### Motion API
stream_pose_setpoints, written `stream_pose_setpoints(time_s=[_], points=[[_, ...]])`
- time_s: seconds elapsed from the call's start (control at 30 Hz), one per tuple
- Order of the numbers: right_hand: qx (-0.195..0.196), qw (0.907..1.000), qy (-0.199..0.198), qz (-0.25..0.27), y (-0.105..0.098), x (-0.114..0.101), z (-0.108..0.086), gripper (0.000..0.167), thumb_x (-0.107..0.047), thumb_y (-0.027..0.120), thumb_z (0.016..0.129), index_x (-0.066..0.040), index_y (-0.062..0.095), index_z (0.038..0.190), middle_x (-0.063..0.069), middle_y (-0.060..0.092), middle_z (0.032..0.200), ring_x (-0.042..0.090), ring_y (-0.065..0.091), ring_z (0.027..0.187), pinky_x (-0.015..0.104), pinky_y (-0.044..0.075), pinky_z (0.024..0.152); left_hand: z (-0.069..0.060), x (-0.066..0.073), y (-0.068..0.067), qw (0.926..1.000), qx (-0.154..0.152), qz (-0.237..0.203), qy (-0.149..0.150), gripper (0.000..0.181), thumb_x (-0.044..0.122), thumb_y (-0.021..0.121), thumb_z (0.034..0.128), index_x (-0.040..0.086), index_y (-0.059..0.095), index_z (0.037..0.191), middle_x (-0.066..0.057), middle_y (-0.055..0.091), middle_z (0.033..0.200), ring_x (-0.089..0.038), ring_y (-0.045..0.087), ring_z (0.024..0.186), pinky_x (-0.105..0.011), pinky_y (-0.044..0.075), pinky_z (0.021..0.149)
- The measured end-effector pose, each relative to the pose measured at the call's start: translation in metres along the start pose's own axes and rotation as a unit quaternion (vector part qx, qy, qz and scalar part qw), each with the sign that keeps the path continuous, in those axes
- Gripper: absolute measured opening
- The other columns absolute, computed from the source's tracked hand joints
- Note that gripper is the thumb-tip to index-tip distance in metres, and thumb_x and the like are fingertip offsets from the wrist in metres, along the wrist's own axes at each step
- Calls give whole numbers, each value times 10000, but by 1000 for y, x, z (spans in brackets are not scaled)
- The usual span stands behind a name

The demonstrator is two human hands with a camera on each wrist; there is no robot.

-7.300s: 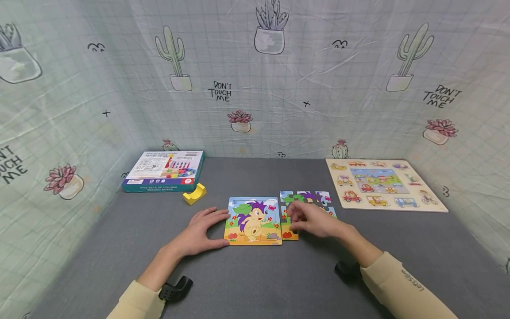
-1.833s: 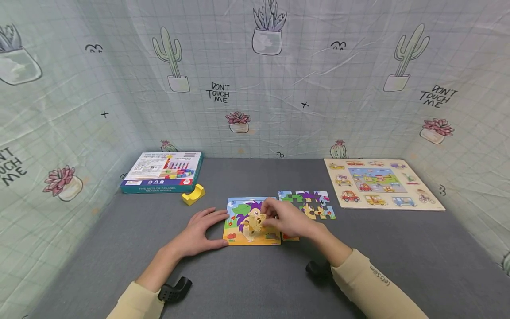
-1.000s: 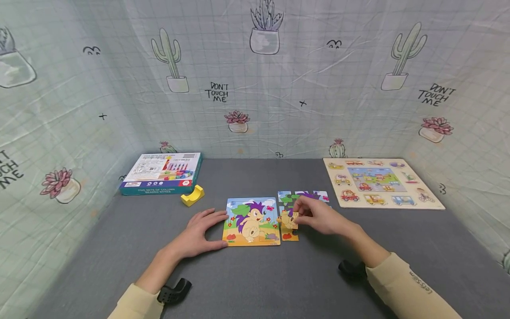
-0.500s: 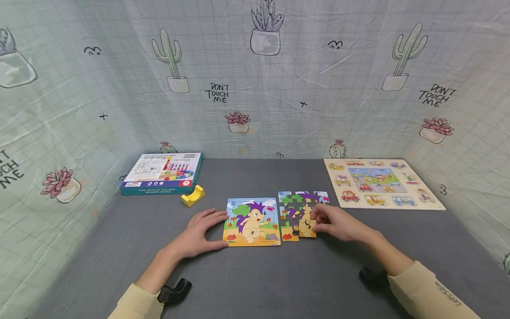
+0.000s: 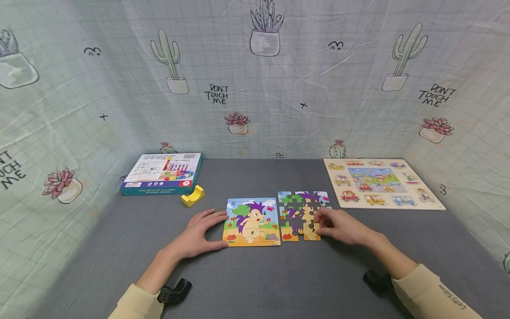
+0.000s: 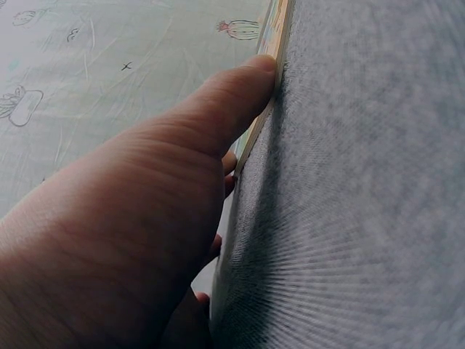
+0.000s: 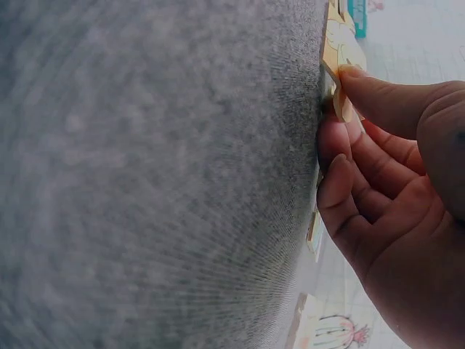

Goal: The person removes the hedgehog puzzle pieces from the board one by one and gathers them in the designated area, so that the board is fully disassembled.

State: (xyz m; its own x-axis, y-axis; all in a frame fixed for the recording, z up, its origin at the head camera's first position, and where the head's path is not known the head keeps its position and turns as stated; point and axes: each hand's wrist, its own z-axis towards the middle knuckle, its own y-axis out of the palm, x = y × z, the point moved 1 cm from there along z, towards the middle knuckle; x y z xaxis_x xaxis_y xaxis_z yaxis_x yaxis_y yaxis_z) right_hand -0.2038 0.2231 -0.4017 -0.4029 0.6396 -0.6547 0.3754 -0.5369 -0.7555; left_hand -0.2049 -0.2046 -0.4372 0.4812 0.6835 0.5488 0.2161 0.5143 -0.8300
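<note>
A square hedgehog picture board (image 5: 252, 226) lies at mid-table. My left hand (image 5: 199, 234) rests against its left edge with fingers spread; in the left wrist view the thumb (image 6: 243, 91) touches the board's edge. Right of the board, several loose jigsaw pieces (image 5: 289, 234) lie in rough rows. My right hand (image 5: 342, 226) pinches a yellow puzzle piece (image 5: 311, 232) at the front of these rows. In the right wrist view the thumb and fingers hold that piece (image 7: 343, 54) slightly tilted, close to the table. My hand hides part of the rows' right side.
At back left lies a flat teal-edged toy box (image 5: 161, 173), with a curved yellow block (image 5: 193, 196) in front of it. A wooden vehicle puzzle board (image 5: 382, 184) lies at back right. Patterned cloth (image 5: 279, 110) walls the grey table (image 5: 255, 283) behind and at the sides.
My right hand, over the picture board with the puzzle piece 1.8 s ago, has carried it right to the loose pieces, lately shifting slightly right and nearer. My left hand has stayed put.
</note>
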Motion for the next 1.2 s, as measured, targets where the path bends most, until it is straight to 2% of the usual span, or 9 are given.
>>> stream_pose_setpoints(time_s=[0.47,0.7,1.03,1.2], points=[[97,9984,-335,-447,1,0,0,223,-198,765,920,-62,648,1054,-68,606,896,64,560,783,299,507,704,-1,1,-1,9999,46,100,69,743,532,765,851,148,559,1452,-58,491,1510,-409,281,1446,-703,153,1113],[-2,9974,-310,-652,0,-1,-2,386,-293,823,864,-47,654,1107,-33,586,969,123,548,855,331,505,761,-1,2,-1,9999,50,115,39,750,522,775,843,145,559,1454,-58,493,1510,-403,279,1446,-691,156,1117],[-93,9968,-257,-746,-1,-2,-1,369,-295,816,869,-65,666,1116,-26,575,996,136,541,872,326,503,758,-1,1,0,9999,43,127,42,747,531,768,849,147,558,1454,-55,493,1508,-404,282,1446,-694,157,1118],[-5,9965,-232,-800,-2,-1,-1,373,-295,820,866,-71,672,1124,-23,584,1006,142,550,872,325,506,759,-1,0,0,9999,39,119,40,745,534,765,851,153,557,1455,-50,491,1510,-400,280,1447,-689,159,1121]])
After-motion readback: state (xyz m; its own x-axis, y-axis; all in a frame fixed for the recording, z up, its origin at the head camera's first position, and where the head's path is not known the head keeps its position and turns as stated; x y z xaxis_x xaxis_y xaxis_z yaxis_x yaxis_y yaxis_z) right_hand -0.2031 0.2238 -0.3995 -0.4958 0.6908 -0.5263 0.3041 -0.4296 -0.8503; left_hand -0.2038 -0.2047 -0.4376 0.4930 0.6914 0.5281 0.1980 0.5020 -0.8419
